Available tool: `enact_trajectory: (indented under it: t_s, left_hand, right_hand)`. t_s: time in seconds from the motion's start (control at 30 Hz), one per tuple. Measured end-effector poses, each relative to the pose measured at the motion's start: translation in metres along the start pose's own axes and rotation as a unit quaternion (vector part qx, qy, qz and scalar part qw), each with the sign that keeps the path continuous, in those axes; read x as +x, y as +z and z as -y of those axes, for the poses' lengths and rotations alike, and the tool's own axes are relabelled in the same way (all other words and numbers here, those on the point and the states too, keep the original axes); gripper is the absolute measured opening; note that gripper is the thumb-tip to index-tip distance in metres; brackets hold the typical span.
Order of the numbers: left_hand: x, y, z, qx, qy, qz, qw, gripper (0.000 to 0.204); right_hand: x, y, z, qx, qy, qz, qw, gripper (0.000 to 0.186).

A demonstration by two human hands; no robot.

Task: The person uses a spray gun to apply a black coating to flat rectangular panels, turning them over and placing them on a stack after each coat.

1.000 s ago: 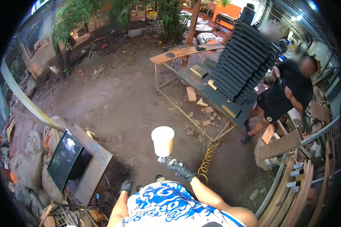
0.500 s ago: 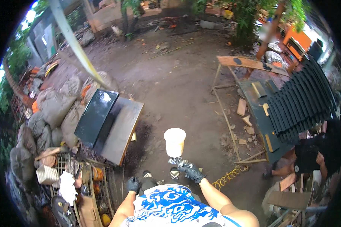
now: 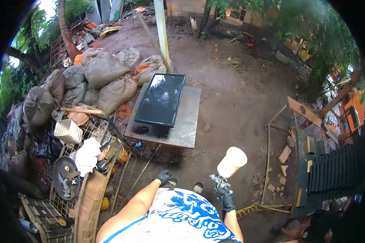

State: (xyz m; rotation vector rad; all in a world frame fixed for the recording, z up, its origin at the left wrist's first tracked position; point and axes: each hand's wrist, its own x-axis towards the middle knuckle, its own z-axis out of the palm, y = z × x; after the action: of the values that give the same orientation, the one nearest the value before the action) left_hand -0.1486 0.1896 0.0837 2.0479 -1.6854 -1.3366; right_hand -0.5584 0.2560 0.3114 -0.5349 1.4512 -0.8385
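My right hand (image 3: pixel 227 201), in a dark glove, grips a spray gun (image 3: pixel 221 184) by its handle. On top of the gun sits a white cup (image 3: pixel 232 163), tilted to the right. A yellow coiled hose (image 3: pixel 247 210) shows beside my right wrist. My left hand (image 3: pixel 163 176), also gloved, hangs near my feet with its fingers curled in and nothing visible in them. Ahead to the left, a glossy black rectangular panel (image 3: pixel 161 99) lies on a table (image 3: pixel 188 117), apart from both hands.
Stuffed sacks (image 3: pixel 105 73) are piled at the left. Below them stands a wire rack (image 3: pixel 117 178) holding a white container (image 3: pixel 68 131) and a white cloth (image 3: pixel 88 156). At the right, a stand (image 3: pixel 300 162) bears a row of dark slats (image 3: pixel 332 174); another person's leg (image 3: pixel 294 233) shows nearby.
My view has turned left, so the table and panel now lie nearer the middle. The spray gun has swung rightward in my right hand, its cup now tilted. My left hand stays lowered.
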Motion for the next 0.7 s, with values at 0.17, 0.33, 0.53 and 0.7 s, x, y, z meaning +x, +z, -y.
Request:
enact_trajectory:
  t_s: [0.17, 0.33, 0.53, 0.7]
  left_hand:
    - [0.026, -0.032, 0.030, 0.054, -0.031, 0.044, 0.997, 0.046]
    - [0.033, -0.062, 0.071, -0.023, 0.014, -0.014, 1.000, 0.037]
    - [0.054, -0.102, 0.143, -0.098, -0.150, 0.082, 0.980, 0.022]
    - [0.071, -0.073, 0.134, -0.375, 0.102, -0.128, 0.913, 0.036]
  right_hand:
    - [0.011, 0.007, -0.056, 0.031, -0.020, -0.010, 0.999, 0.023]
    - [0.006, 0.039, -0.074, 0.068, -0.011, -0.062, 0.996, 0.032]
    - [-0.022, 0.100, -0.069, 0.113, -0.001, -0.111, 0.987, 0.031]
    - [-0.036, 0.140, -0.061, 0.129, 0.000, -0.139, 0.982, 0.032]
